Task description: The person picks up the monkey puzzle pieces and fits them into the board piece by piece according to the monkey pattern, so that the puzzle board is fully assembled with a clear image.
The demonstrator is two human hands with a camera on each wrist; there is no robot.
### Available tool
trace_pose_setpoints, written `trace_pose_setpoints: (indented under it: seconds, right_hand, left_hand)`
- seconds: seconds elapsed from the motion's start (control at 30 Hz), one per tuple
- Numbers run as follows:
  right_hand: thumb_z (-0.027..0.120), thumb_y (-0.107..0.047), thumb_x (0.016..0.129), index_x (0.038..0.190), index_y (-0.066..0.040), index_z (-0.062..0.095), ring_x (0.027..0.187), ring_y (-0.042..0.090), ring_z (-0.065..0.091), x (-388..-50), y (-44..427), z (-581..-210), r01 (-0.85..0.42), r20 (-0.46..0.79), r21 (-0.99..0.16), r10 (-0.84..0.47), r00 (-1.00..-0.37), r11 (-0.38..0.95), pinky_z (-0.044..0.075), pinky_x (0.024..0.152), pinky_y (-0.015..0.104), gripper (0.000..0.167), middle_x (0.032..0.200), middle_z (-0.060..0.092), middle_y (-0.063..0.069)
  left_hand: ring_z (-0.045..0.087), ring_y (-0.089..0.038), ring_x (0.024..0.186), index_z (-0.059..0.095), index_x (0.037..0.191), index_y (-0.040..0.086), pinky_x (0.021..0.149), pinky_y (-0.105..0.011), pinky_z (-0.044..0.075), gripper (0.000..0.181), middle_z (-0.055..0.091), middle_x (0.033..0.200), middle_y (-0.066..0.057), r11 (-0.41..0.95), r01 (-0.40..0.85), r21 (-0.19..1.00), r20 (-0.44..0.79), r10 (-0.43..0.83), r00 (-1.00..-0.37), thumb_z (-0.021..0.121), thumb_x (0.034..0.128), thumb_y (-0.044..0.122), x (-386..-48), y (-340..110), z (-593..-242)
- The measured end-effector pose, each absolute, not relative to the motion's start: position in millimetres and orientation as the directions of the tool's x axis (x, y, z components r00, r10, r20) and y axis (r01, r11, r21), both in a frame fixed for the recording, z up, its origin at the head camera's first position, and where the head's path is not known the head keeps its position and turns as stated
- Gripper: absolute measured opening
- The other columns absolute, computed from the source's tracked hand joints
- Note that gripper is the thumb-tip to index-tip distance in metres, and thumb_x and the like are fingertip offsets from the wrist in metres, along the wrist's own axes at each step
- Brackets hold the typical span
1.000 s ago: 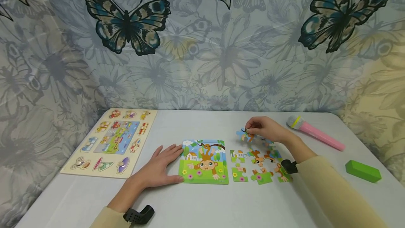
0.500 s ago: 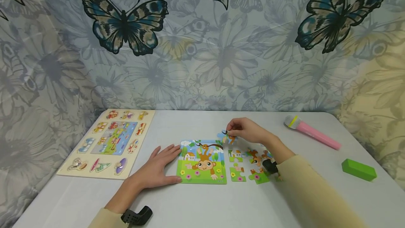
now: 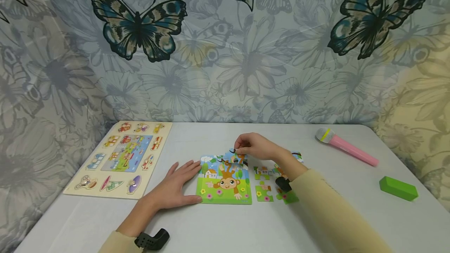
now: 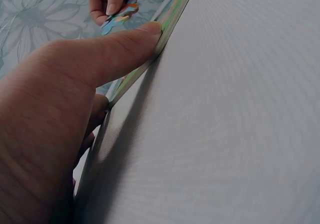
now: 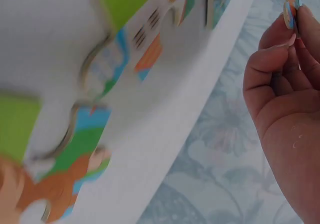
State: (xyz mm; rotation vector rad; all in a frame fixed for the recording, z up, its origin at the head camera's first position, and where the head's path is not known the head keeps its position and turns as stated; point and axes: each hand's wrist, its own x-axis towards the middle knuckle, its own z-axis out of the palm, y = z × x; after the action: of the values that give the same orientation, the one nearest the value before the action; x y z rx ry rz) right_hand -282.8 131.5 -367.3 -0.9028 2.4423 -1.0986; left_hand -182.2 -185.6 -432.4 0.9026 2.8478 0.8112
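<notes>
My right hand [image 3: 260,147] pinches a jigsaw piece [image 3: 240,159] between thumb and fingertips, over the upper part of the monkey puzzle board [image 3: 216,190]. Blue and orange show on this piece [image 4: 119,18] in the left wrist view, where it is held above the board. Fingers spread, my left hand [image 3: 172,190] lies at the board's left edge; its thumb [image 4: 125,51] touches the near corner. Right of the board lie several loose jigsaw pieces [image 3: 264,195], some hidden beneath my right wrist and sleeve.
At the left lies a large cream puzzle board [image 3: 128,190] with vehicle and toy pictures. A pink toy microphone [image 3: 353,150] and a green block [image 3: 399,188] sit at the right. The table [image 3: 211,229] ends at a patterned butterfly backdrop [image 3: 246,50].
My right hand has carried the jigsaw piece leftward from above the loose pieces to over the monkey board. The left hand stays at the board's edge.
</notes>
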Motion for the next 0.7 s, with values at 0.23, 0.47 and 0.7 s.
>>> trace_pose_setpoints:
  seconds: [0.23, 0.47, 0.7]
  right_hand:
    - [0.064, -0.007, 0.100, 0.100, -0.003, 0.065, 0.080, 0.018, 0.061, -284, 114, -371, -0.418, -0.047, -0.756, -0.678, -0.733, 0.504, 0.051, 0.076, 0.033, 0.004, 0.090, 0.067, 0.002]
    - [0.064, -0.008, 0.100, 0.098, -0.005, 0.066, 0.079, 0.016, 0.060, -284, 104, -375, -0.423, -0.080, -0.735, -0.688, -0.721, 0.529, 0.051, 0.077, 0.032, 0.004, 0.089, 0.066, 0.000]
    - [0.066, -0.009, 0.099, 0.096, -0.006, 0.066, 0.080, 0.014, 0.058, -285, 98, -378, -0.447, -0.090, -0.692, -0.683, -0.725, 0.566, 0.049, 0.079, 0.031, 0.004, 0.089, 0.066, -0.002]
  left_hand:
    - [0.021, -0.030, 0.151, 0.042, 0.154, 0.006, 0.118, -0.061, 0.003, 0.092, 0.034, 0.161, -0.006, 0.698, 0.516, 0.497, 0.099, 0.546, -0.832, 0.072, 0.0847, 0.059, -182, -185, -431]
    - [0.021, -0.030, 0.151, 0.042, 0.154, 0.005, 0.118, -0.062, 0.004, 0.092, 0.035, 0.161, -0.006, 0.694, 0.516, 0.502, 0.101, 0.546, -0.832, 0.072, 0.0846, 0.059, -182, -185, -431]
    - [0.021, -0.030, 0.151, 0.042, 0.154, 0.006, 0.118, -0.062, 0.004, 0.092, 0.035, 0.161, -0.005, 0.690, 0.519, 0.504, 0.106, 0.547, -0.830, 0.072, 0.0847, 0.059, -182, -185, -432]
